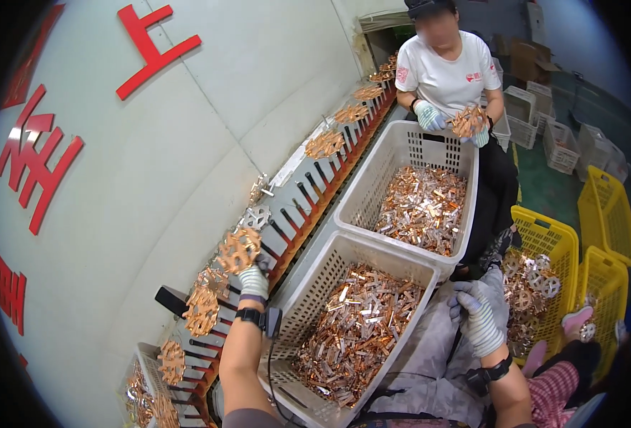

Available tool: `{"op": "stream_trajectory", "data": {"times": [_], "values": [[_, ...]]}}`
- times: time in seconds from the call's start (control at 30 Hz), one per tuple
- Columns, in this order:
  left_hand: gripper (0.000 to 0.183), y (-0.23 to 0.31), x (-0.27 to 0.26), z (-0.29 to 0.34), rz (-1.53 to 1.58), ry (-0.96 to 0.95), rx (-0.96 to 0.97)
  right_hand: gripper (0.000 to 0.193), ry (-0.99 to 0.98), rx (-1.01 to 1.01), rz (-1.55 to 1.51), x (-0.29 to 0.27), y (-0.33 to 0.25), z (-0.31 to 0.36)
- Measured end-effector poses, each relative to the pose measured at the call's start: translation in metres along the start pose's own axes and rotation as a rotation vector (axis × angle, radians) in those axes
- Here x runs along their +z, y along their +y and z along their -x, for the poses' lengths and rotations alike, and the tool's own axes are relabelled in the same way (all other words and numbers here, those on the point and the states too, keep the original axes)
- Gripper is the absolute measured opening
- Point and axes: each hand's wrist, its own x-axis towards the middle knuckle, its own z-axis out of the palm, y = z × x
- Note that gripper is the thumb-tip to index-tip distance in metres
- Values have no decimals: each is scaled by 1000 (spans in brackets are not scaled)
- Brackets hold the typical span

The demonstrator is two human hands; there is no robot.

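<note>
My left hand (255, 284), in a striped glove, reaches to the rack along the wall. Its fingers are closed at the lower edge of a copper-coloured openwork disc (240, 250), which partly hides them. Similar copper discs (202, 312) sit on the rack beside it, and a silver-coloured one (257, 217) is just beyond. My right hand (481, 317), also in a striped glove, is over my grey trousers. Its fingers are curled, and I cannot make out anything in them. A crate (429, 273) of small copper and silver metal pieces stands between my arms.
Black-and-red posts (281, 230) line the conveyor edge. Beyond my crate stands another pale crate (471, 153). Across it, a co-worker (449, 68) in striped gloves holds a copper disc (467, 121). Yellow baskets (568, 246) with metal parts stand at right.
</note>
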Motion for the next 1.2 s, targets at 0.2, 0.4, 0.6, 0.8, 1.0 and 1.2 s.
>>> {"op": "stream_trajectory", "data": {"times": [0.2, 0.4, 0.6, 0.8, 1.0, 1.2], "values": [[40, 68, 55, 43, -326, -483, 350, 41, -33, -60, 208, 26, 2, -14], [55, -12, 116, 171, -635, -748, 880, 38, -330, -261, 633, 94, 11, -41], [85, -34, 100, 180, -876, -1102, 937, 31, -352, -418, 1116, 108, 52, -80], [71, -115, 48, 111, 726, -1059, -424, 26, -322, -517, 1110, 159, 86, -126], [87, -130, 12, 62, 81, -1154, 26, 24, -532, -342, 1399, 209, 127, -149], [73, -123, 27, 71, 335, -1016, 239, 29, -436, -438, 1347, 213, 141, -163]]}}
